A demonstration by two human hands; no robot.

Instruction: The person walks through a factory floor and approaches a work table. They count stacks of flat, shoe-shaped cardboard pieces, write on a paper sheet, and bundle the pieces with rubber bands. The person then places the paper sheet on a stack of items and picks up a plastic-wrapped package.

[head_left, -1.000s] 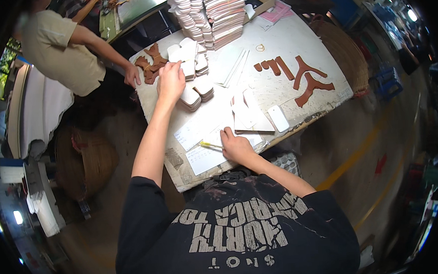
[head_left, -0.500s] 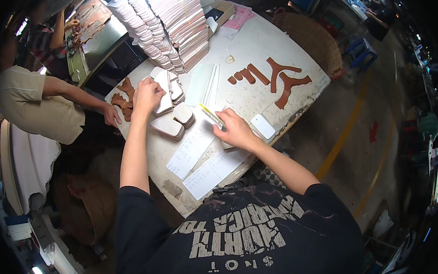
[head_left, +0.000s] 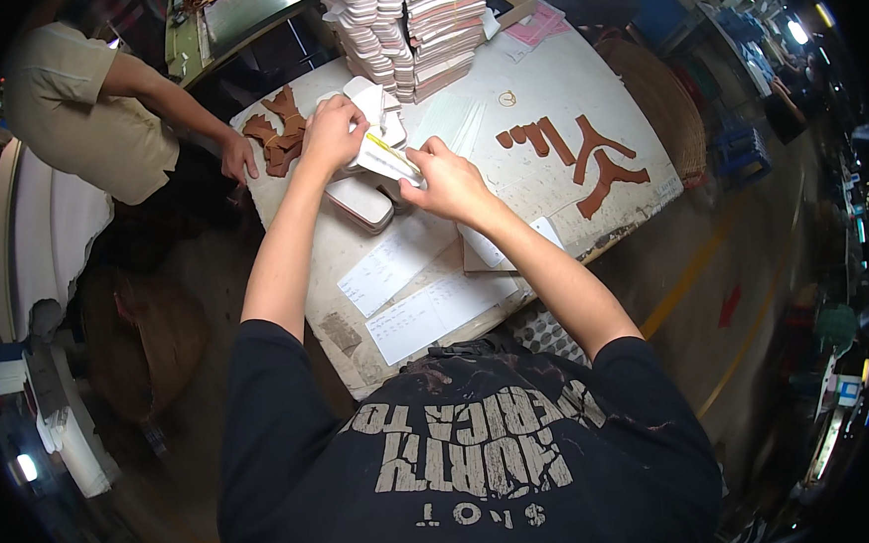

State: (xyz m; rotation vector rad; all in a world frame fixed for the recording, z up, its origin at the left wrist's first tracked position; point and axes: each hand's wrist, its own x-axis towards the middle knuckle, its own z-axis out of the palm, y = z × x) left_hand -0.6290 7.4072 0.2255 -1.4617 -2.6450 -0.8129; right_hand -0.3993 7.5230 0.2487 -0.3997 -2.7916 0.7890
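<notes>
Above the counter (head_left: pixel 563 94), near its left-centre: both hands meet over one pale flat piece (head_left: pixel 380 158), probably an insole-like cut. Left hand (head_left: pixel 332 133) closed on the piece's upper-left end, fingers curled over it. Right hand (head_left: pixel 449 181) closed at the lower-right end, fingertips pinched on the edge; a thin yellow stick (head_left: pixel 387 145), pen or marker, lies along the piece between the two hands, which hand holds it cannot be told.

Long axis of the piece: upper-left to lower-right, in line with the gap between the hands. Held slightly raised, over a small pile of similar pale pieces (head_left: pixel 361 201) just below the left wrist. Both hands equally at the piece; neither nearer.

Around it:
- tall stacks of pale pieces (head_left: pixel 409 24) at the far edge of the counter, just beyond the hands.
- brown leather cut-outs (head_left: pixel 586 153) to the right, well apart from the right hand; strips side by side plus forked shapes.
- more brown cut-outs (head_left: pixel 277 132) at the far-left corner, near the left hand.
- printed paper sheets (head_left: pixel 427 312) on the near side, under the right forearm.
- another person (head_left: pixel 77 114) in a beige shirt at the left, one hand (head_left: pixel 239 159) resting at the counter's corner beside the brown cut-outs; not touching the held piece.
</notes>
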